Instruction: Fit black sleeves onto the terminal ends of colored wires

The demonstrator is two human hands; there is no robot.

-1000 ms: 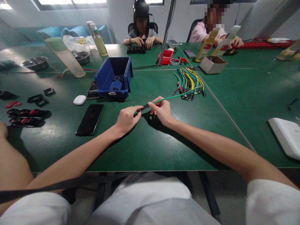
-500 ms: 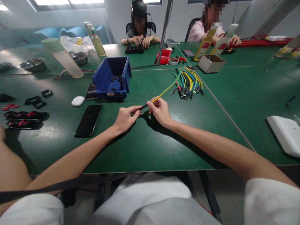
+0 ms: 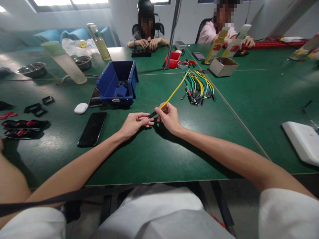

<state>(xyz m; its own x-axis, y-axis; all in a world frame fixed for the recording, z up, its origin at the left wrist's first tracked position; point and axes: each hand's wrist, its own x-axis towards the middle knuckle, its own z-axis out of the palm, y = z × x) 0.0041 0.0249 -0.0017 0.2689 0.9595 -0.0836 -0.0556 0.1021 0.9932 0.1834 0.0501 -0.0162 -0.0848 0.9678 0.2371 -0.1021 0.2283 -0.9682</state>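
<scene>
Between my hands, a little above the green table, runs a yellow wire (image 3: pixel 174 91) with a black sleeve (image 3: pixel 152 114) at its near end. My right hand (image 3: pixel 168 116) pinches the wire where it meets the sleeve. Thumb and fingers of my left hand (image 3: pixel 136 124) close on the sleeve's other end; its very tip is hidden by them. The wire's far end reaches up to a bundle of yellow, green and blue wires (image 3: pixel 199 88) with black ends, lying on the table. A blue bin (image 3: pixel 104 83) holding small black pieces stands beyond my left hand.
A black phone (image 3: pixel 92 129) and a white earbud case (image 3: pixel 81 108) lie left of my left arm. Black and red parts (image 3: pixel 25 128) lie farther left. A metal pole (image 3: pixel 173 36) rises behind the bin. Two people sit across the table (image 3: pixel 199 146).
The fingers of my left hand have shifted slightly on the black sleeve. The held wire's far end has swung a little to the left. My right hand keeps its pinch.
</scene>
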